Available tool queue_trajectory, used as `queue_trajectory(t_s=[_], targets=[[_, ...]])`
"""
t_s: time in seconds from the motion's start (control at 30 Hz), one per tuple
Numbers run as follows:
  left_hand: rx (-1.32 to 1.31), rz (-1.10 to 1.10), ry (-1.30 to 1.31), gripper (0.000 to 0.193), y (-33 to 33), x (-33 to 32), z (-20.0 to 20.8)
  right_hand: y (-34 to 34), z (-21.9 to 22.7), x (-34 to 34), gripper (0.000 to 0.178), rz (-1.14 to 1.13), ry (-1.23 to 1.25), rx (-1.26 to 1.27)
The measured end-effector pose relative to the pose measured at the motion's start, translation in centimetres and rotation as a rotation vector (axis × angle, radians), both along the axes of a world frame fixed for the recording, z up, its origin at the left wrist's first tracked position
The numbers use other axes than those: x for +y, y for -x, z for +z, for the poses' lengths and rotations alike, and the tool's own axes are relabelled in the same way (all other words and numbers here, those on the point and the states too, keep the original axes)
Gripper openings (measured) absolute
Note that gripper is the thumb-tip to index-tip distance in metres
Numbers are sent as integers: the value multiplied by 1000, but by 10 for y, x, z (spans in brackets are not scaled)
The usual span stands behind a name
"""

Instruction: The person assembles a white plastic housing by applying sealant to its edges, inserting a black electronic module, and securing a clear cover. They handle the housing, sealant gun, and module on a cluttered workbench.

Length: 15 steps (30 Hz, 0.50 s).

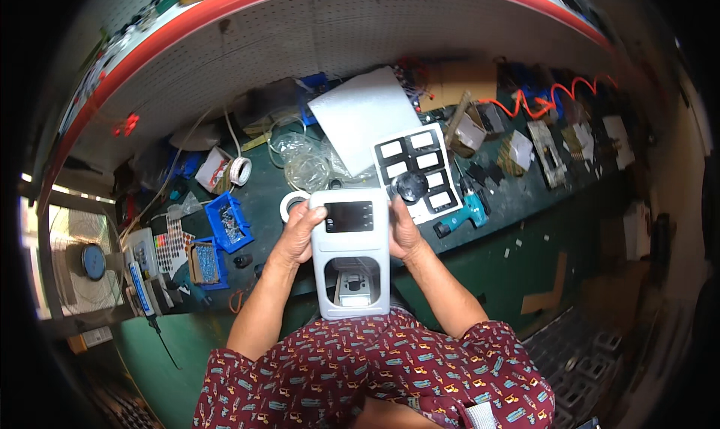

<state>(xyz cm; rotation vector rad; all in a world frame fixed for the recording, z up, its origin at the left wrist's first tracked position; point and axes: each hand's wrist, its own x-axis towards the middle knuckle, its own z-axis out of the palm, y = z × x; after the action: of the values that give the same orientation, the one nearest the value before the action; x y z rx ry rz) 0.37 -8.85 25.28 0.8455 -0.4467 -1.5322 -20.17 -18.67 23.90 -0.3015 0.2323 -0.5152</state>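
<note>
Between my two hands is a light grey plastic housing [320,271] with a dark glossy panel [349,217] in its upper part and a large rounded opening below. Through that opening a metal-looking inner part [354,288] shows. My left hand [300,232] grips the housing's left upper side, its thumb on the front face. On the opposite side, my right hand [405,232] holds the right upper edge, with its fingers partly hidden behind. The lower end of the housing rests close against my body. Just beyond it lies a white sheet of black rectangular frames [392,170], with a round black object [410,186] on top.
A teal cordless drill [466,213] lies right of the sheet. Blue bins of small parts [229,223] stand at left, near a tape roll [240,172]. Clear plastic bags [304,159] and a white board [364,114] lie behind. An orange coiled hose [525,103] runs at back right.
</note>
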Motion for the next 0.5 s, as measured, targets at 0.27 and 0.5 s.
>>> queue_trajectory(t_s=[0.27, 0.5], targets=[[103, 131, -141, 49, -47, 33, -25, 36, -154, 27, 53, -54, 427, 1140], [227, 188, -145, 58, -74, 58, -28, 15, -188, 62, 39, 105, 390, 1123]])
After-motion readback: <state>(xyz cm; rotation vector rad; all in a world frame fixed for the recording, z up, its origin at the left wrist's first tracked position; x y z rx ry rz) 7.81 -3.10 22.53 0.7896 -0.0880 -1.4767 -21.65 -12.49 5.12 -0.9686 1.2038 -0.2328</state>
